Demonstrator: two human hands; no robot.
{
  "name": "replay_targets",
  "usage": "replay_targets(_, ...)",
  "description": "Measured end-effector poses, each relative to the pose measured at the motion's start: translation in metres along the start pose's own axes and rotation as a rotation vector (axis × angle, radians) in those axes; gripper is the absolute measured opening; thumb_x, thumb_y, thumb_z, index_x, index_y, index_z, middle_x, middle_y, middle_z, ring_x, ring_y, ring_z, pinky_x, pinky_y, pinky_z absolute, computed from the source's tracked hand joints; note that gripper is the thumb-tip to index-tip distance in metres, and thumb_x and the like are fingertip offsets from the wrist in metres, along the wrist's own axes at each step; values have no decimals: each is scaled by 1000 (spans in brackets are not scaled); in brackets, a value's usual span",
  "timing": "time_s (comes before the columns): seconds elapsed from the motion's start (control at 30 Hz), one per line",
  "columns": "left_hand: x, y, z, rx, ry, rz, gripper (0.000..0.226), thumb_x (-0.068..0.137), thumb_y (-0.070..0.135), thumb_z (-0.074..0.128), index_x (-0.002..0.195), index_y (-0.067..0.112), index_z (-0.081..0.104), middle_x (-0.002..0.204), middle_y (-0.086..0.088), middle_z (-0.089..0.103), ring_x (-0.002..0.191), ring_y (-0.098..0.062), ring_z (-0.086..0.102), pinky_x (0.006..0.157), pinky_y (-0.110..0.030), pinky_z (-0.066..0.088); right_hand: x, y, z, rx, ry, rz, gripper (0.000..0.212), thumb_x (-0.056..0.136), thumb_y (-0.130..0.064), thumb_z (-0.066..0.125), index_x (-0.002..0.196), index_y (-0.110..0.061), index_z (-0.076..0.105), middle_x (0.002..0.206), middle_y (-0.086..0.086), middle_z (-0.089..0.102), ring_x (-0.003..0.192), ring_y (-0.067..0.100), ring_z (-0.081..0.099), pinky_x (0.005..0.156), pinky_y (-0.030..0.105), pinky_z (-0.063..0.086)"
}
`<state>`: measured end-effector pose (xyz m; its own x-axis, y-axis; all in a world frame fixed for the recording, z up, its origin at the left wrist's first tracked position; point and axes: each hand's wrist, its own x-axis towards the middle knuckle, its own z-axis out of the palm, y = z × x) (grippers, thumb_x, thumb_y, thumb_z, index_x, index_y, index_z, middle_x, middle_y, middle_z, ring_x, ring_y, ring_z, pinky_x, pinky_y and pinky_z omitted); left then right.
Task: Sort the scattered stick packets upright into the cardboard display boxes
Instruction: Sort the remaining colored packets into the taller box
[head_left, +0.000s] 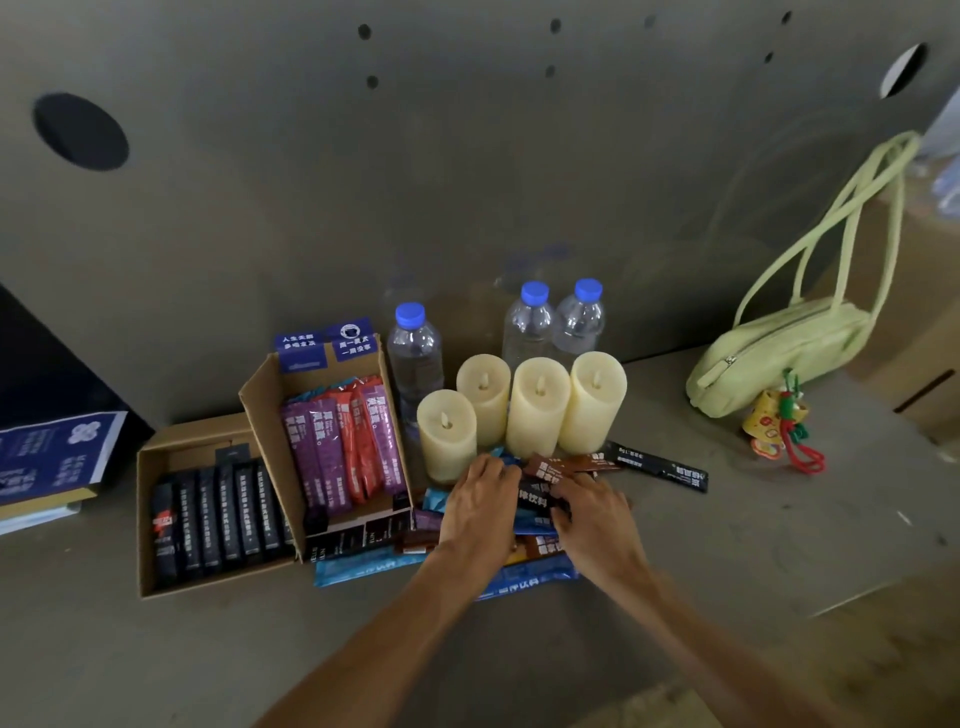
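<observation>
Pile: the loose packets (363, 569) lie flat and crossed over one another on the tabletop, just in front of the candles (537, 405) and right beside the boxes.
Left hand: the left hand (480, 506) rests palm-down on the heap with its fingers bent. Whether it grips anything I cannot tell.
Right hand: the right hand (595, 514) has its fingers curled onto a dark packet (535, 500) on top of the heap, grasping it.
Boxes: the low box (150, 519) holds black sticks in a row. The tall box (265, 410) holds purple and red ones leaning together.
Doing it well: I'd lift one colour at a time, square the ends, then slide them in on end beside matching sticks.
Watch: the candles stand close behind the knuckles, so pull the packet toward the body, not back.
Left over: a stray black packet (657, 466) lies apart to the right.
</observation>
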<state>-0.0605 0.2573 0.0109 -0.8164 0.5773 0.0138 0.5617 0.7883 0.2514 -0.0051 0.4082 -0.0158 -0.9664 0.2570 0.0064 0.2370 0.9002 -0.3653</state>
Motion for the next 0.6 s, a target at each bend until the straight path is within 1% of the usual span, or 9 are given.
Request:
replay_targets(0.07, 0, 0, -1, -4, 18, -7, 48, 81, -3, 64, 124, 16, 53, 124, -2, 51, 119, -20, 46, 97, -33, 45, 0, 9, -2, 55, 21, -9, 18, 94, -15, 55, 102, -21, 71, 106, -7, 67, 99, 18, 61, 83, 35, 44)
replay_targets(0.13, -3, 0, -1, 28, 26, 26, 41, 84, 2, 64, 121, 18, 55, 120, -1, 53, 115, -21, 50, 96, -34, 45, -1, 18, -6, 120, 6, -20, 17, 95, -13, 56, 98, -21, 70, 101, -8, 68, 95, 15, 62, 79, 30, 46)
replay_targets(0.23, -8, -2, 1, 27, 64, 82, 28, 89, 12, 63, 116, 21, 59, 114, 2, 58, 109, -18, 55, 97, -32, 45, -5, 27, -16, 221, -102, -57, 15, 95, -22, 62, 109, -25, 67, 105, -16, 62, 94, 4, 60, 76, 16, 46)
replay_targets(0.27, -8, -1, -1, -17, 87, 71, 20, 93, 16, 61, 112, 22, 60, 111, 4, 59, 103, -16, 58, 93, -31, 48, -7, 28, -18, 239, -129, -72, 20, 94, -27, 64, 113, -27, 66, 106, -19, 60, 95, 0, 58, 77, 13, 44)
replay_targets(0.33, -7, 2, -9, -201, 135, 17, 9, 99, 24, 55, 104, 22, 62, 102, 7, 61, 91, -11, 62, 81, -30, 53, -9, 30, -20, 258, -138, -90, 24, 90, -31, 69, 114, -29, 65, 105, -23, 58, 94, -3, 58, 78, 16, 45)
replay_targets(0.4, -3, 6, -22, -431, 148, -58, 7, 98, 26, 58, 96, 22, 64, 91, 10, 64, 80, -5, 60, 73, -26, 52, -9, 27, -23, 312, -120, -65, 12, 90, -28, 70, 102, -30, 66, 95, -21, 65, 84, -2, 62, 74, 21, 50)
replay_targets(0.43, -2, 7, -29, -525, 161, -90, 6, 97, 25, 61, 93, 23, 65, 86, 13, 65, 77, -3, 60, 70, -23, 51, -9, 25, -25, 367, -114, -42, 6, 91, -27, 70, 96, -30, 67, 89, -17, 68, 80, -1, 64, 70, 21, 51)
replay_targets(0.53, 2, 6, -47, -690, 180, -159, 5, 96, 25, 62, 92, 26, 65, 83, 15, 66, 77, -1, 60, 67, -18, 50, -9, 16, -37, 494, -156, -16, 5, 93, -26, 68, 92, -31, 70, 85, -14, 71, 80, -2, 66, 66, 14, 48)
replay_targets(0.6, 3, 3, -56, -759, 171, -176, 3, 96, 27, 63, 97, 28, 65, 88, 16, 68, 85, 2, 61, 72, -15, 51, -11, 11, -46, 547, -224, -38, 4, 93, -30, 67, 90, -32, 69, 85, -12, 72, 81, 2, 68, 67, 18, 51)
